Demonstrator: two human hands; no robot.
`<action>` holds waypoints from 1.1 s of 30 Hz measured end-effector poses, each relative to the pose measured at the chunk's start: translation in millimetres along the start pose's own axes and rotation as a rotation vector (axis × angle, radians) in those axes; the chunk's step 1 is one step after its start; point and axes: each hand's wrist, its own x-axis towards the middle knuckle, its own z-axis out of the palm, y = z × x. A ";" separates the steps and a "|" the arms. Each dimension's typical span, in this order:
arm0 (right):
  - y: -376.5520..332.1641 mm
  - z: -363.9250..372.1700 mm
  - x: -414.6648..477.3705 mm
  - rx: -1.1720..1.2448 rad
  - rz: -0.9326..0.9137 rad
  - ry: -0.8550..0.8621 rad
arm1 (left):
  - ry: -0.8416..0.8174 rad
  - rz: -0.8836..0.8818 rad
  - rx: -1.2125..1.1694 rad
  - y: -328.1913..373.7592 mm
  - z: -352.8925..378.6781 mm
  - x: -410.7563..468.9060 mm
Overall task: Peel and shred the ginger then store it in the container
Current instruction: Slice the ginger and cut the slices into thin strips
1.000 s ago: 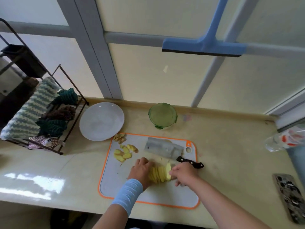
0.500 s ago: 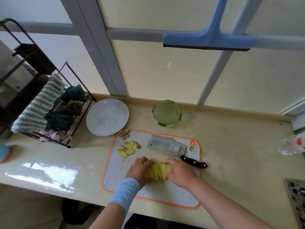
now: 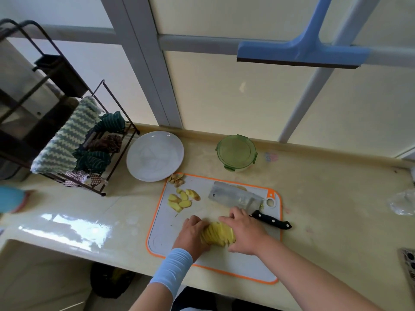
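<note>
A fanned stack of yellow ginger slices (image 3: 217, 235) lies on the white cutting board with an orange rim (image 3: 247, 263). My left hand (image 3: 190, 234) presses against the stack's left side and my right hand (image 3: 244, 232) against its right side, fingers curved round it. More slices (image 3: 182, 200) and brown peel scraps (image 3: 176, 178) lie at the board's far left. A cleaver (image 3: 235, 198) with a black handle rests flat on the board behind my hands. The round container with a green lid (image 3: 236, 152) stands closed behind the board.
A white plate (image 3: 155, 156) sits left of the container. A black wire rack with cloths (image 3: 74, 149) stands at far left. A plastic bag (image 3: 403, 202) and a patterned object (image 3: 408, 265) lie at the right edge. A blue squeegee (image 3: 301, 52) hangs on the window.
Both hands have closed in on the slice stack, pushing it together into a tighter fan. The view has shifted so the board sits further right.
</note>
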 end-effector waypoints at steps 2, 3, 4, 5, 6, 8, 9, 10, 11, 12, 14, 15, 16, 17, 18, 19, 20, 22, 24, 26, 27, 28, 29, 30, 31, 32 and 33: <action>-0.5 3.5 2.8 0.023 -0.016 0.006 | 0.015 -0.004 -0.019 0.0 2.9 -3.5; 0.1 6.3 3.6 0.033 -0.023 0.012 | 0.029 -0.006 -0.032 -0.6 4.7 -5.3; 0.5 8.2 3.9 0.038 -0.028 0.021 | 0.041 -0.007 -0.043 -1.4 6.7 -6.7; 0.7 9.8 3.8 0.044 -0.028 0.030 | 0.044 -0.008 -0.050 -1.9 8.0 -7.8; 0.5 10.2 3.6 0.047 -0.024 0.039 | 0.039 -0.007 -0.050 -2.0 8.7 -8.1; -1.8 10.6 4.1 0.029 -0.016 0.046 | 0.019 -0.005 -0.040 -2.3 8.4 -7.4; -3.6 11.2 4.7 0.016 -0.010 0.050 | 0.010 -0.005 -0.035 -2.1 7.5 -6.6; -5.8 11.7 5.3 0.009 -0.002 0.060 | 0.003 -0.003 -0.026 -1.4 6.4 -6.1; -7.6 12.6 6.0 0.009 0.005 0.073 | 0.001 0.003 -0.015 0.1 5.6 -5.4; -9.1 12.9 6.2 0.010 0.009 0.088 | 0.005 0.006 -0.011 2.3 5.4 -5.2; -10.2 14.0 6.1 0.018 0.007 0.116 | 0.032 0.002 -0.031 6.5 6.0 -4.7; -10.1 15.0 5.5 0.025 0.004 0.124 | 0.047 0.001 -0.034 7.8 6.7 -3.7; -9.7 15.9 4.9 0.029 -0.001 0.131 | 0.057 0.000 -0.026 8.3 7.4 -2.3; -9.4 17.1 4.2 0.029 -0.006 0.135 | 0.062 -0.003 -0.014 8.3 8.2 -0.9; -9.0 18.5 3.5 0.026 -0.013 0.140 | 0.067 -0.008 -0.006 8.3 8.3 0.1; -8.3 19.6 3.4 0.023 -0.018 0.145 | 0.071 -0.011 -0.002 8.4 8.2 1.1; -7.1 20.7 3.6 0.023 -0.018 0.150 | 0.074 -0.008 0.004 8.7 7.8 1.8; -4.2 21.8 3.6 0.035 -0.010 0.159 | 0.066 0.008 0.040 11.1 6.9 3.2; -1.1 22.6 3.3 0.046 -0.014 0.174 | 0.057 0.024 0.076 14.1 5.7 4.5; 0.0 23.2 2.7 0.056 -0.023 0.178 | 0.048 0.023 0.074 15.2 5.0 5.9; -0.1 23.3 2.5 0.055 -0.025 0.168 | 0.046 0.018 0.079 14.9 4.8 6.1; -0.1 22.9 2.1 0.053 -0.031 0.153 | 0.048 0.016 0.091 14.9 4.2 5.9; 0.1 21.9 2.0 0.064 -0.035 0.142 | 0.047 0.016 0.111 15.2 3.8 5.7; 0.6 20.6 1.7 0.105 -0.028 0.142 | 0.044 0.018 0.129 15.7 3.5 5.6; 2.6 18.0 1.1 0.174 -0.003 0.162 | 0.044 0.021 0.141 16.5 3.0 6.0; 7.0 14.8 0.4 0.245 0.032 0.213 | 0.052 0.025 0.147 17.6 2.6 6.6; 13.7 10.4 -0.9 0.280 0.063 0.304 | 0.064 0.030 0.143 19.8 1.7 8.2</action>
